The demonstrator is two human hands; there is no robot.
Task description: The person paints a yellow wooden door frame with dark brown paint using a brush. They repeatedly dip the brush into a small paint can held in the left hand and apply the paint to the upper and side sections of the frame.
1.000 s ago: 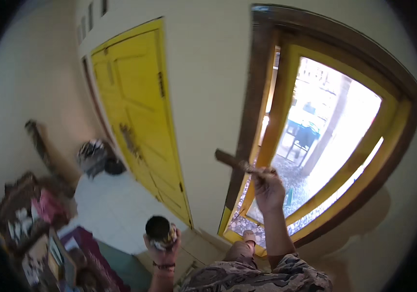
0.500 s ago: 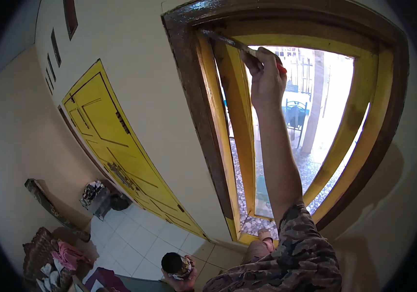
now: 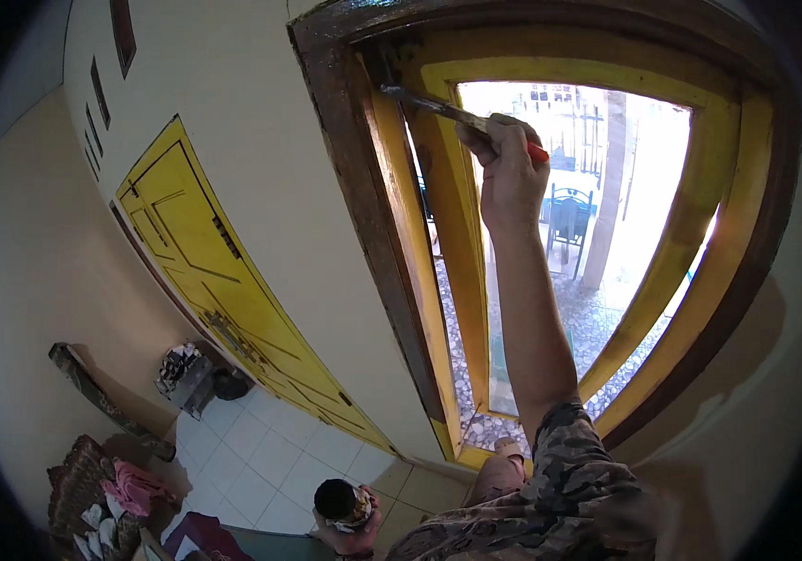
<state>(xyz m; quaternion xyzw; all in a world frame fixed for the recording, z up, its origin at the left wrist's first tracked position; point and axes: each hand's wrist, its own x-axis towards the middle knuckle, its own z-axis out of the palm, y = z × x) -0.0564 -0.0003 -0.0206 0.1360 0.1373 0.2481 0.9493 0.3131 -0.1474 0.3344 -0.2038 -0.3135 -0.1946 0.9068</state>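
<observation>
My right hand [image 3: 510, 173] is raised high, its fingers closed around a long paintbrush [image 3: 440, 106] with a red-orange handle end. The dark bristle end touches or nearly touches the upper left corner of the window frame [image 3: 370, 201]. That frame is brown on its outer face, with yellow inner faces and dark brown patches near the top corner. Low down, my left hand [image 3: 352, 539] is wrapped round a small can [image 3: 337, 502] whose top looks dark, like brown paint. The yellow window sash [image 3: 455, 271] stands behind my right forearm.
A yellow panelled double door [image 3: 204, 243] is in the wall to the left. On the tiled floor [image 3: 279, 467] stand a grey bin-like container [image 3: 190, 383] and a carved wooden seat [image 3: 78, 486] with pink cloth [image 3: 136, 488]. Outside the window is a chair [image 3: 569, 220].
My right hand and the brush have moved down a little, the bristles sliding down from the frame's top corner. My left hand still holds the can low down.
</observation>
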